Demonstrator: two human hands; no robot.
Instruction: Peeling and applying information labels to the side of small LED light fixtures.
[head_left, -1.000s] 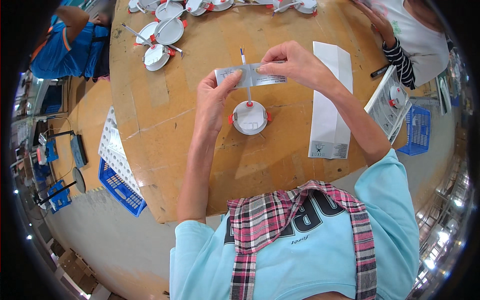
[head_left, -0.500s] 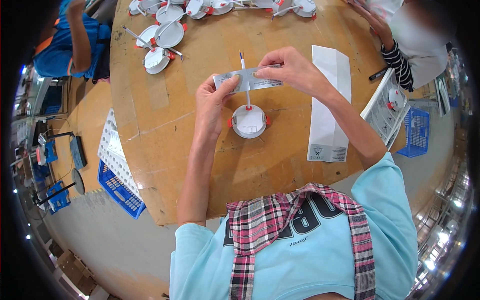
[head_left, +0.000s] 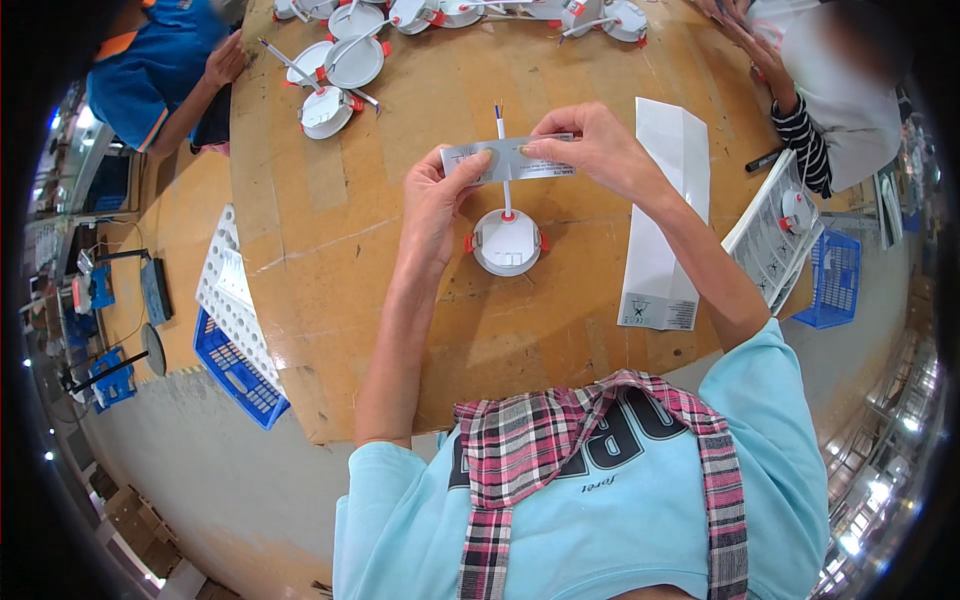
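Between both hands I hold a silver-grey printed label [head_left: 509, 158] stretched sideways. My left hand [head_left: 440, 195] pinches its left end, thumb on top. My right hand [head_left: 590, 150] pinches its right end the same way. The label crosses the white cable [head_left: 507, 195] of a round white downlight [head_left: 506, 244], which lies back side up on the table below my hands. Red clips stick out at the lamp's two sides, and bare wire ends show at the cable's tip. Whether the label touches the cable, I cannot tell.
A long white label sheet [head_left: 665, 225] lies right of my hands on the wooden table [head_left: 400, 110]. Several downlights [head_left: 355, 60] cluster at the far side. Stacked label sheets [head_left: 775, 235] lie at the right edge. Blue baskets [head_left: 240, 375] [head_left: 832, 280] stand at both sides. Two people sit across.
My hands and the label stay nearly in place over the cable. The whole view has shifted slightly. At the far left, the other person's raised arm has come down toward the table.
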